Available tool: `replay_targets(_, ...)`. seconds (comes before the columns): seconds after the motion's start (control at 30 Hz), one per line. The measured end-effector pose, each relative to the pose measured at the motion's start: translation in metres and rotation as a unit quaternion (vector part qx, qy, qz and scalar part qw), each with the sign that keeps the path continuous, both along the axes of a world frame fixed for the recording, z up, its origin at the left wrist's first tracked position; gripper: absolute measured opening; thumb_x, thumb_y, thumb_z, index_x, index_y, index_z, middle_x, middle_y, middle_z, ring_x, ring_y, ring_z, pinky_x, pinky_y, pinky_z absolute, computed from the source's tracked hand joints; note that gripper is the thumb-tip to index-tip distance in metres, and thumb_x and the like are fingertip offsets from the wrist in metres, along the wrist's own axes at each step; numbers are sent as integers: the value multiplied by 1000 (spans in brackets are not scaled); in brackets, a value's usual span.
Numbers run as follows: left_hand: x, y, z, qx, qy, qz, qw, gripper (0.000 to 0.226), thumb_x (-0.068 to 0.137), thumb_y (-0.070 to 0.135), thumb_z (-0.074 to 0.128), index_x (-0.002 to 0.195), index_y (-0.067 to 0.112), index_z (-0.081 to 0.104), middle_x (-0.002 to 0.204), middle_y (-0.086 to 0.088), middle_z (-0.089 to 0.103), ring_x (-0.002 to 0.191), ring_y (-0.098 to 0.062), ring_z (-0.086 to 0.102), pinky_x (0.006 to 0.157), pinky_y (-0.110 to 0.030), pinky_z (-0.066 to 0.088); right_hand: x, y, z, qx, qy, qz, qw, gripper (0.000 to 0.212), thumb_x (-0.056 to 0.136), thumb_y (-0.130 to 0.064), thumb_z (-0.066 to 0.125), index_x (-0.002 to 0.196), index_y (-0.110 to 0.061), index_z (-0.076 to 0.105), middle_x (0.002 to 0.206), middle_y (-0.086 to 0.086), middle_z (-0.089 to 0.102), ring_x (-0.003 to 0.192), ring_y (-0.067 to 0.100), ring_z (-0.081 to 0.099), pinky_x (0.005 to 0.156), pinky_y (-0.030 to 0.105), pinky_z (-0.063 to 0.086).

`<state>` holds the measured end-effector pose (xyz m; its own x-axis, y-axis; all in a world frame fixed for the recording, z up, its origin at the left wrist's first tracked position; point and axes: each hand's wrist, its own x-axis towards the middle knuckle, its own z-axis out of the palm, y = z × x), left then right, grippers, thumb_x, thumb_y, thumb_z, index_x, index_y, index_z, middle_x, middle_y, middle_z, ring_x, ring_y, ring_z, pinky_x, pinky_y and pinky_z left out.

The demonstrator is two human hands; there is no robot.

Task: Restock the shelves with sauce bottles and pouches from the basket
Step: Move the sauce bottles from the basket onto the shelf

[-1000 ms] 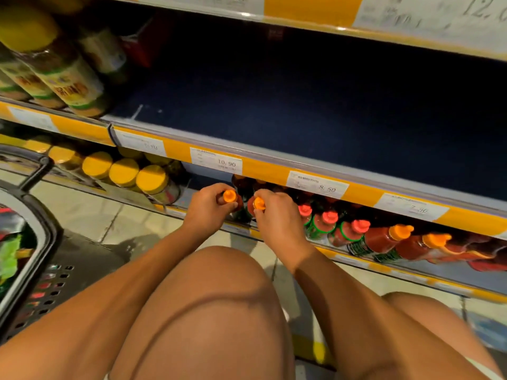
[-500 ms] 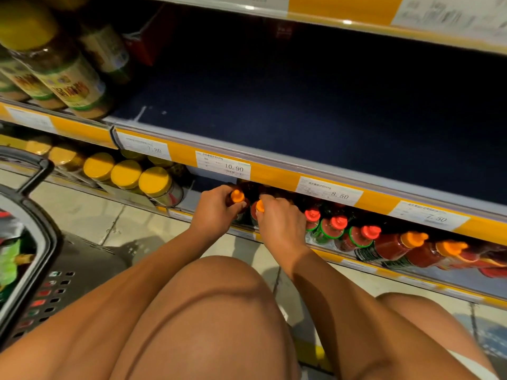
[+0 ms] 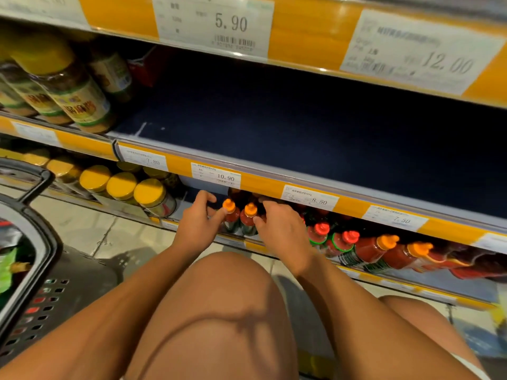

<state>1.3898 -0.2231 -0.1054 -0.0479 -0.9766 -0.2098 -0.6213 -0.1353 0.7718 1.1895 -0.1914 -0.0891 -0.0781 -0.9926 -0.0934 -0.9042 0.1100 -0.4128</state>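
The left hand [image 3: 196, 227] is loosely open, its thumb tip touching the left of two orange-capped bottles [image 3: 231, 216] that stand upright side by side at the front of the bottom shelf [image 3: 411, 285]. The right hand [image 3: 282, 229] is also relaxed, fingers spread, its thumb against the second bottle [image 3: 249, 219]; neither hand grips. To the right stand two red-capped bottles [image 3: 319, 234] and two more orange-capped ones [image 3: 384, 245]. To the left are three plainly seen yellow-lidded jars [image 3: 122, 186], with more behind. The basket [image 3: 33, 242], still holding pouches [image 3: 6, 267], sits on the floor at far left.
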Motion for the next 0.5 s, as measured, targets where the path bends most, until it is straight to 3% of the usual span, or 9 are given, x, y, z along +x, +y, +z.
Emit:
replay_targets(0.07, 7, 10, 11, -10, 28, 23, 999, 20, 96, 43, 68, 106, 31, 56, 85, 5, 70, 78, -15, 72, 76, -53, 61, -16, 5, 17, 51, -31, 24, 998, 32, 96, -40, 65, 125, -27, 63, 113, 1, 70, 103, 28, 67, 78, 40, 54)
replay_targets(0.23, 8, 31, 60, -38, 81, -31, 995, 2, 97, 31, 68, 97, 33, 68, 86, 4, 74, 82, -15, 74, 77, -55, 62, -55, 34, 72, 134, -13, 74, 988, 62, 92, -45, 71, 148, -30, 49, 144, 1, 54, 131, 28, 52, 104, 48, 48)
replay_targets(0.4, -31, 57, 138, -79, 88, -129, 985, 8, 98, 26, 72, 104, 30, 72, 93, 3, 75, 91, -15, 72, 83, -44, 61, -95, 89, 137, 132, -36, 77, 987, 55, 91, -47, 70, 142, -32, 55, 139, -4, 60, 119, 20, 59, 88, 33, 46)
replay_targets(0.5, -67, 80, 187, -107, 81, -216, 967, 11, 98, 25, 71, 108, 29, 73, 100, 9, 77, 93, -4, 71, 75, -28, 59, -131, 149, 174, 86, -41, 45, 994, 54, 92, -50, 70, 141, -35, 55, 137, -7, 60, 121, 16, 58, 100, 37, 49)
